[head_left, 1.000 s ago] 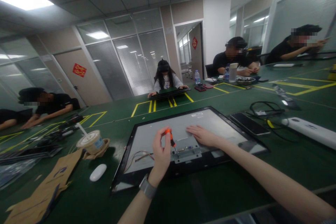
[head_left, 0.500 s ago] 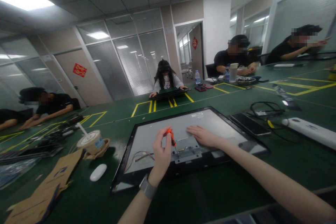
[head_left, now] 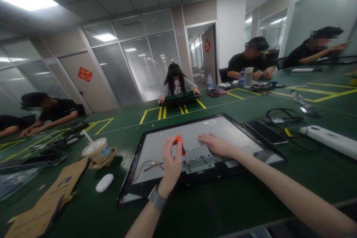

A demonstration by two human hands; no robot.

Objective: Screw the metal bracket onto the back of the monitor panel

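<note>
A monitor panel (head_left: 173, 139) with a black frame lies back side up on the green table in front of me. My left hand (head_left: 172, 154) is closed around an orange and black screwdriver (head_left: 180, 140). Its shaft points down to a metal bracket (head_left: 205, 163) with ports near the panel's front edge, and the tip is too small to place exactly. My right hand (head_left: 216, 144) rests flat on the grey back of the panel, fingers stretched out, just behind the bracket. Thin wires (head_left: 147, 165) lie on the panel left of my left hand.
Left of the panel are a white mouse (head_left: 104, 183), a drink cup (head_left: 96, 150) and a flattened cardboard piece (head_left: 52, 197). To the right lie a black phone (head_left: 266, 132), black cables (head_left: 281, 115) and a white power strip (head_left: 331, 139). Several people sit around the table.
The screwdriver handle in my left hand has turned and tilted slightly left. My right hand stays in place. Across the table, a person has tilted a dark panel a little.
</note>
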